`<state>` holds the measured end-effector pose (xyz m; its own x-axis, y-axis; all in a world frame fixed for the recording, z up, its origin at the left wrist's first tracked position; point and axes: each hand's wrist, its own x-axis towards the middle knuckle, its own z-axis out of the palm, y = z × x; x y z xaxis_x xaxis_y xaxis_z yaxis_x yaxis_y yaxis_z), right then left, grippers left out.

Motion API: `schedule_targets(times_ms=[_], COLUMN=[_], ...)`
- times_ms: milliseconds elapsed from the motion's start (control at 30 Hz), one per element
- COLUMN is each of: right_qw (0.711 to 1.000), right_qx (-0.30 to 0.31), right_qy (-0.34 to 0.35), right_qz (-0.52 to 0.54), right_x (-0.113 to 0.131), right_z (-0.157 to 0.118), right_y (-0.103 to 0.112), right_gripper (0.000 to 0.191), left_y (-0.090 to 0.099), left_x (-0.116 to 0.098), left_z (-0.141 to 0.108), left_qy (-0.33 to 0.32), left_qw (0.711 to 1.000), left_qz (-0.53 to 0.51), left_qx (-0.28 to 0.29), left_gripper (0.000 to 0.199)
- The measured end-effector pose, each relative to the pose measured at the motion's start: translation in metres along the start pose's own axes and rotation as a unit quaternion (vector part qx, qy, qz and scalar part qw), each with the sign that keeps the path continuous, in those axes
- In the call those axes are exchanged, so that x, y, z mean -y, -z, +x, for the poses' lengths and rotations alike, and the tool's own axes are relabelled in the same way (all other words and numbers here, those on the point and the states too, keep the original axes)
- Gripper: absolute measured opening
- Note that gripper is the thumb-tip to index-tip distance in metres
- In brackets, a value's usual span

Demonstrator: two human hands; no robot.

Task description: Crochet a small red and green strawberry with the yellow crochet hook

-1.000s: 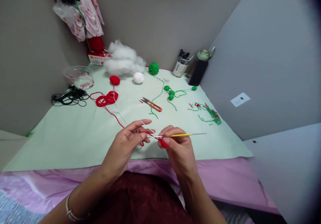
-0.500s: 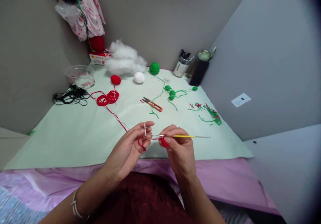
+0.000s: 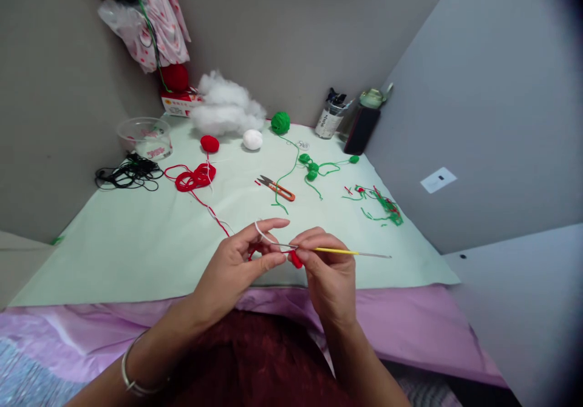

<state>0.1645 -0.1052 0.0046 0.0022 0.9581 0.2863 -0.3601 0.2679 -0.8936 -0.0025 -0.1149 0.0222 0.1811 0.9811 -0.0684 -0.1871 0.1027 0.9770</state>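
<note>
My right hand [image 3: 328, 267] pinches a crochet hook [image 3: 337, 251] with a yellow grip and metal ends, along with a small red crocheted piece [image 3: 296, 259]. The hook's left end reaches toward my left hand [image 3: 237, 258]. White yarn [image 3: 262, 232] runs over the stretched index finger of that hand, and red yarn [image 3: 255, 251] loops by its lower fingers. Its thumb points at the red piece, close to the hook. Part of the yarn is hidden behind the fingers. Red and white strands trail back to a loose red coil [image 3: 195, 178].
Orange thread snips [image 3: 277, 188] lie beyond my hands. Around them are a red ball [image 3: 209, 144], a white ball [image 3: 252, 140], a green yarn ball [image 3: 280, 123], green crocheted pieces [image 3: 312, 168], yarn scraps [image 3: 387, 206], black cord [image 3: 130, 172], stuffing [image 3: 228, 106] and a clear tub [image 3: 144, 140].
My left hand has turned, its thumb swinging right toward the red piece and hook. The white yarn now slants from the index finger. The hook's right end has shifted slightly right and down.
</note>
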Motion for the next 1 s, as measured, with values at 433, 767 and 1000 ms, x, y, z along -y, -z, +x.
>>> schedule_targets(times_ms=[433, 767, 1000], right_qw=[0.996, 0.999, 0.988], right_qx=[-0.004, 0.007, -0.015], right_qy=[-0.065, 0.015, 0.086], right_qz=[0.054, -0.049, -0.127], right_x=[-0.002, -0.009, -0.008], right_z=[0.003, -0.004, -0.008], right_y=[-0.005, -0.002, -0.005], right_gripper=[0.01, 0.015, 0.024], left_y=[0.005, 0.011, 0.009], left_x=[0.003, 0.001, 0.007], left_z=[0.001, 0.0, 0.0], left_qy=[0.013, 0.029, 0.026], left_qw=[0.998, 0.999, 0.997], left_qz=[-0.067, -0.02, -0.07], left_qx=[-0.012, -0.032, -0.004], left_gripper=[0.044, 0.03, 0.043])
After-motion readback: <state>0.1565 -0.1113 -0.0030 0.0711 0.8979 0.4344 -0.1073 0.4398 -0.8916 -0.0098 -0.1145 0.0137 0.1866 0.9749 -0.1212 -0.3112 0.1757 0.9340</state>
